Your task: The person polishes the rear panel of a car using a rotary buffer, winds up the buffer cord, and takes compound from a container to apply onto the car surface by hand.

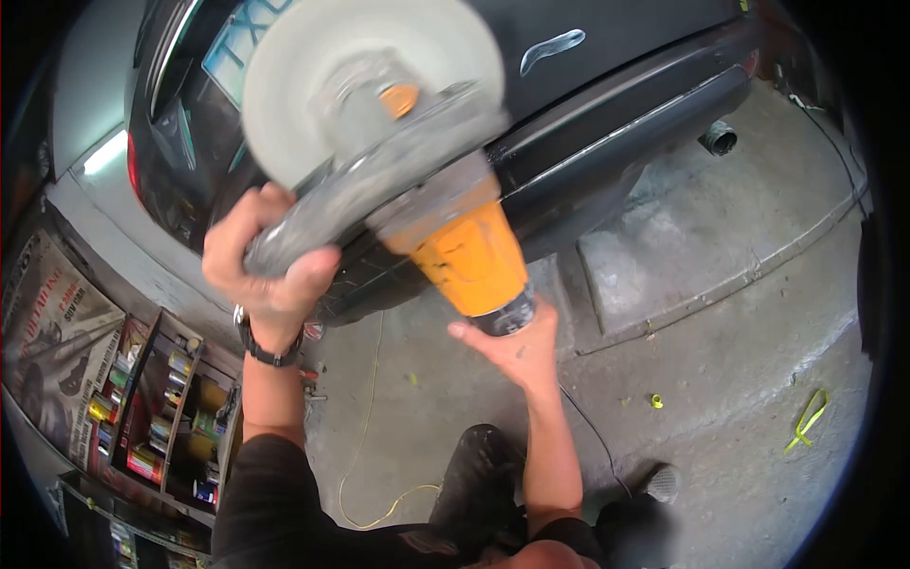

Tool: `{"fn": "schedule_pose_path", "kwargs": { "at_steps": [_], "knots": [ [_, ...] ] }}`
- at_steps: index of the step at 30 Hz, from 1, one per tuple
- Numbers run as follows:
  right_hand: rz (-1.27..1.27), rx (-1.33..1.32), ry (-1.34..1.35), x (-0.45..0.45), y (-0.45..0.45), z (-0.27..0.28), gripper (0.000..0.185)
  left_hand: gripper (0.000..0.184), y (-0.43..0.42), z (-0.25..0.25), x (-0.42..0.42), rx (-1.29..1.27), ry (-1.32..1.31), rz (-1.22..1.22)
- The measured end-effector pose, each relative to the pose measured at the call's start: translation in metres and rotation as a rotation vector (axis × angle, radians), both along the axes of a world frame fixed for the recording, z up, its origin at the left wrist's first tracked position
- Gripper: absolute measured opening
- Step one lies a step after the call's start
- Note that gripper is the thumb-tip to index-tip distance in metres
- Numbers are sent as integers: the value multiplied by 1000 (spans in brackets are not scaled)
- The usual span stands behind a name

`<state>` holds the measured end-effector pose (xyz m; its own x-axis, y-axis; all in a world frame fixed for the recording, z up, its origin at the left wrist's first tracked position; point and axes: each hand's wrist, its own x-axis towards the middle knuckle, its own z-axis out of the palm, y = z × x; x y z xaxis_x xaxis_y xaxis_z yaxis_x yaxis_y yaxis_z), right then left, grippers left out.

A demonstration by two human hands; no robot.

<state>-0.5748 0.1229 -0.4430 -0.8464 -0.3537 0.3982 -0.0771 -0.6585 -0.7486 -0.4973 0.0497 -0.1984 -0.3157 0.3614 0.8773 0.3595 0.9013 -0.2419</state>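
Note:
An orange and grey power polisher (469, 256) with a round white pad (445, 47) is held up in front of a dark car (607, 114). My left hand (275, 256), with a watch on its wrist, is wrapped round the polisher's grey side handle. Around the dark rear end of the orange body is my right hand (517, 346). The pad looks blurred and faces the car's rear, covering part of the licence plate (227, 66). A pale smear of compound (553, 49) lies on the dark panel to the right of the pad.
Shelves of cans and bottles (171, 408) stand at the lower left beside a poster (57, 351). A yellow cord (372, 436) and a dark cable (602, 441) run over the floor. Yellow-green strips (808, 422) lie at the right. An exhaust pipe (720, 139) sticks out under the bumper.

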Motion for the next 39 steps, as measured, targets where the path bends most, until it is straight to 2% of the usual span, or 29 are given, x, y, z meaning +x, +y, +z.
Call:
{"fn": "schedule_pose_path", "kwargs": {
  "at_steps": [2, 4, 8, 12, 15, 18, 21, 23, 26, 28, 29, 32, 33, 36, 39],
  "knots": [
    [-13, 19, 40, 5, -14, -3, 53, 65, -13, -8, 16, 4, 98, -40],
    [-51, 66, 120, 16, -27, 0, 58, 69, -31, -11, 49, 58, 53, 18],
    [87, 297, 153, 26, -34, 6, 67, 72, -60, -24, 88, 108, 125, 76],
    [103, 194, 183, 23, -46, -1, 66, 70, -56, -25, 85, 2, 134, 108],
    [91, 70, 89, 21, -45, -3, 63, 67, -36, -12, 64, -45, 75, 92],
    [-40, -71, 70, 8, -19, 9, 61, 64, -17, -1, 29, -52, 31, 16],
    [14, -76, 1, -3, -5, 5, 53, 62, 8, 9, 11, -79, -124, 118],
    [0, -92, -6, -5, -3, 4, 47, 60, 13, 10, 3, -136, -123, 108],
    [102, -93, -61, 1, -22, -7, 52, 59, 2, 11, 4, -170, -154, 54],
    [78, -108, 13, 4, -31, -3, 57, 59, -5, 6, 23, -161, -136, 69],
    [71, -116, 50, 8, -37, -1, 60, 61, -9, 4, 37, -132, -129, 127],
    [177, -55, 165, 21, -68, -1, 67, 60, -25, -3, 78, -263, -103, 257],
    [150, -168, 187, 31, -95, -11, 71, 59, -28, -4, 87, -304, -163, 272],
    [198, -122, 144, 46, -121, -21, 70, 54, -19, -7, 85, -452, -316, 309],
    [271, -210, -22, 54, -137, -33, 65, 53, 12, -11, 54, -579, -365, 324]
  ]
}}
